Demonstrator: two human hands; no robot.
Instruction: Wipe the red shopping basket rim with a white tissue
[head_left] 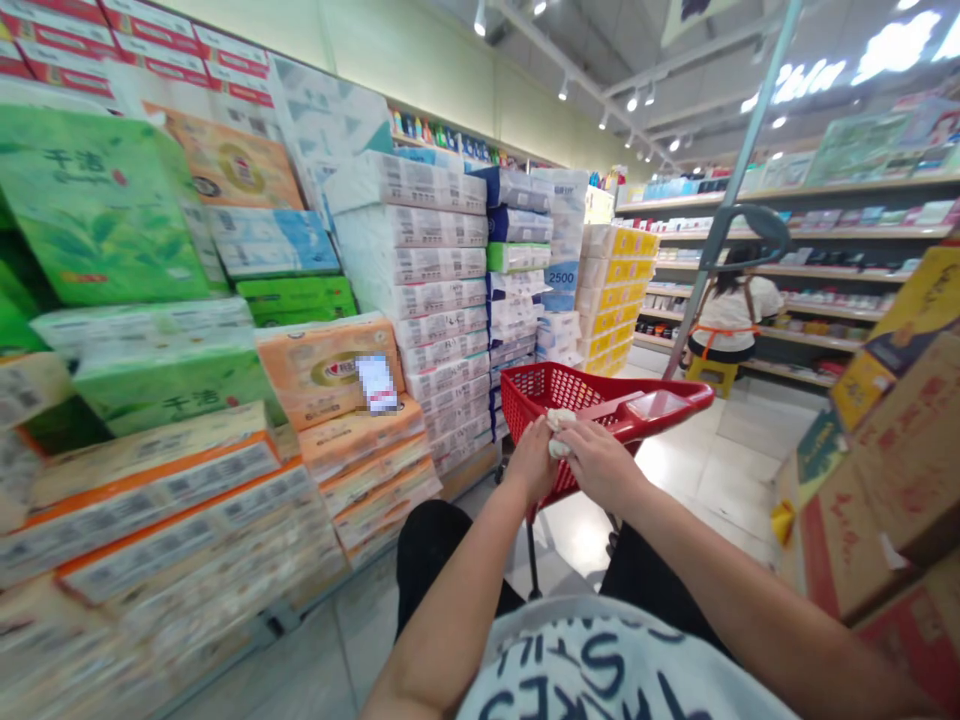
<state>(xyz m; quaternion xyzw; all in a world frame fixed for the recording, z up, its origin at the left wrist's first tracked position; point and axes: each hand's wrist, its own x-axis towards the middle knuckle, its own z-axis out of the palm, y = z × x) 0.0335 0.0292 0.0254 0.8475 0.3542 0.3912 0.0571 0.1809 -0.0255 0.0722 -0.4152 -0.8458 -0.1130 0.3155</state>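
Note:
My left hand point(531, 462) and my right hand point(600, 462) meet in front of me, fingers closed together on a small crumpled white piece point(559, 432), perhaps paper or cloth. They hover just at the near rim of a red plastic shopping basket cart point(570, 385) standing on the floor ahead. The cart's grey handle point(739, 225) rises to the right. My knees in black trousers show below.
Tall stacks of tissue packs point(225, 400) fill the left side of the aisle. Cardboard boxes point(892, 470) stand close on the right. A person in a white top point(731, 315) sits on a yellow stool by the far shelves. Pale tiled floor runs ahead.

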